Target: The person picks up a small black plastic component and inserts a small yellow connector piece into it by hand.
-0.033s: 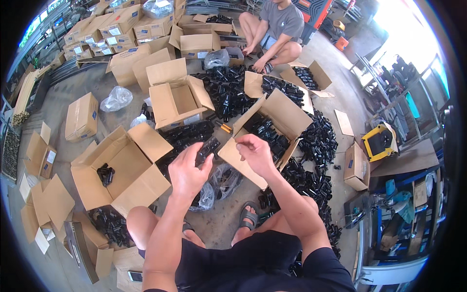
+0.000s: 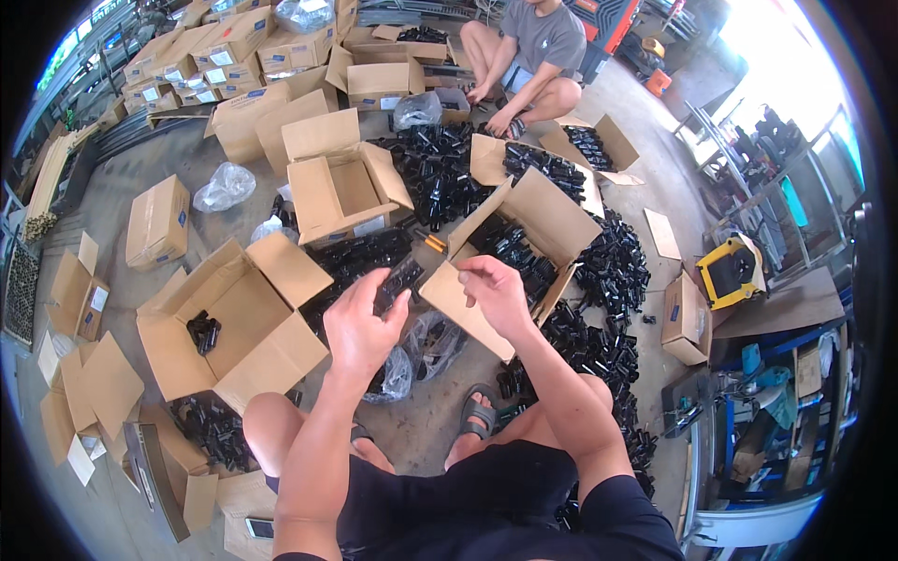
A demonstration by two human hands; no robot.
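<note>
My left hand (image 2: pixel 360 327) is closed around a black plastic part (image 2: pixel 400 280), tilted up so I can see it. My right hand (image 2: pixel 494 292) hovers just beside it, fingers pinched loosely, holding nothing that I can make out. Beyond my right hand sits the open cardboard box (image 2: pixel 543 220) of black parts; left of my left hand, a nearly empty box (image 2: pixel 243 327).
</note>
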